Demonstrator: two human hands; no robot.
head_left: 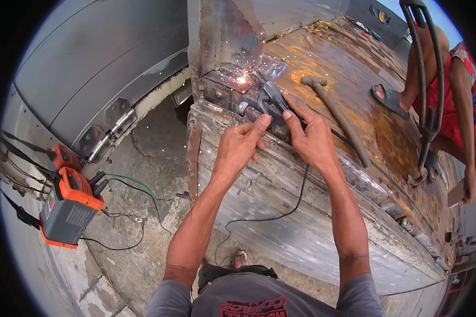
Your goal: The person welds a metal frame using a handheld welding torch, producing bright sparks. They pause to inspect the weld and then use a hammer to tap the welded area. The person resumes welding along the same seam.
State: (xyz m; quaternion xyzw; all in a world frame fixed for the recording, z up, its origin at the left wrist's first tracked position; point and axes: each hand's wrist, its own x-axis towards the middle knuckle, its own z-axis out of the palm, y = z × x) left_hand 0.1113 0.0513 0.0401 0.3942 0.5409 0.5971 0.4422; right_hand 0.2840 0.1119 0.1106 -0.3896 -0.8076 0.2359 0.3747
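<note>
My right hand (308, 132) grips a dark electrode holder (274, 96), its jaw pointing up-left at a bright burst of sparks (242, 80) on a small steel plate (227, 74). The plate sits at the foot of an upright, stained bracket (231, 34). My left hand (240, 142) is closed just left and below the holder, thumb raised beside its dark curved part; what the fingers hold is unclear. A cylindrical fitting (243, 108) lies partly behind the holder. A hammer (341, 119) rests right of my right hand on the rusty steel surface (375, 132).
An orange-grey welding machine (71, 208) with cables stands at the left on concrete (127, 253). A hinged metal panel (100, 63) is at upper left. At right a crouching person (460, 95) in red holds a flat piece (456, 193), beside a long dark metal frame (428, 79).
</note>
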